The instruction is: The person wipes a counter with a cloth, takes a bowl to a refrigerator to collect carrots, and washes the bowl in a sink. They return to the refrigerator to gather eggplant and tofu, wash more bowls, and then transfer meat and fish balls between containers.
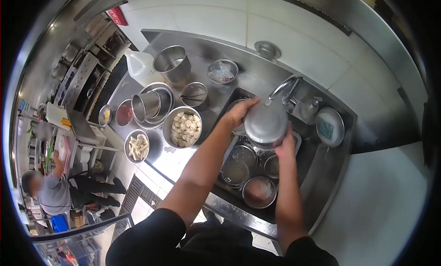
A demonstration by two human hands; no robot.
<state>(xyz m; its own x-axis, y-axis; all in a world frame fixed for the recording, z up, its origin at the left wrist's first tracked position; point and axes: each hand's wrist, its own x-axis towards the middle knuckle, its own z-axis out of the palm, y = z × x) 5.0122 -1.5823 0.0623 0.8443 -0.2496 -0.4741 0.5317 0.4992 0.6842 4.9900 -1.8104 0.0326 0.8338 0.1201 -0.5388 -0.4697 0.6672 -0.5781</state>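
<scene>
Over the sink (pixel 310 179), a round metal bowl (pixel 266 123) is held between both hands, its smooth round base facing up. My left hand (pixel 241 112) grips the bowl's left edge, and my right hand (pixel 286 141) is closed on its lower right edge. The curved faucet (pixel 281 88) reaches down right at the far rim of the bowl. Beneath my hands, several metal pots and bowls lie in the sink, among them a pot (pixel 239 165) and a bowl with cloudy liquid (pixel 259 192).
On the steel counter to the left stand a pot of pale chunks (pixel 186 129), a bowl of pale strips (pixel 137 145), a tall pot (pixel 172 64) and a white jug (pixel 140 66). A dish with a green scouring pad (pixel 325 130) sits right. Another person (pixel 55 192) works far left.
</scene>
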